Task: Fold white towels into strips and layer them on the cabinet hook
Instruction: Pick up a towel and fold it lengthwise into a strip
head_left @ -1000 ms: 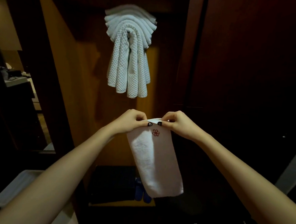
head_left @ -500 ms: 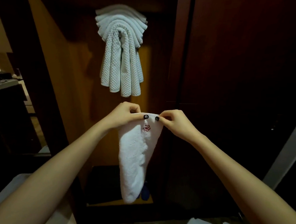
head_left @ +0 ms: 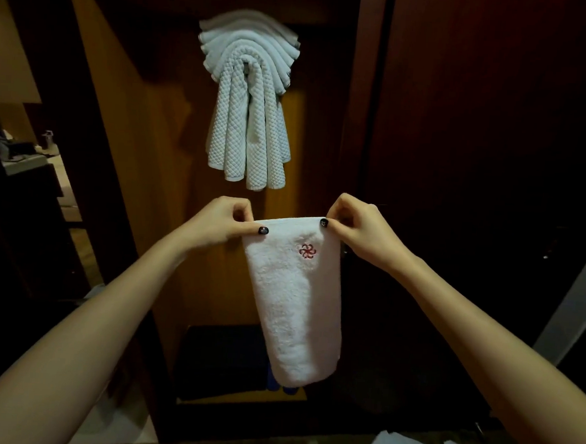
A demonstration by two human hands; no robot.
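Dimly, blue objects (head_left: 288,389) show, mostly hidden behind the towel (head_left: 296,308).

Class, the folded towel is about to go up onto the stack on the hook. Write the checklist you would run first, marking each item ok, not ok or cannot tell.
1. Left hand pinches the held towel at one top corner: ok.
2. Right hand pinches the other top corner: ok.
3. Held towel hangs as one folded strip, no loose flap showing: ok.
4. Hung towels lie layered in an arch, none visibly slipping: ok.
5. Free space on the hook: cannot tell, the hung towels cover it.
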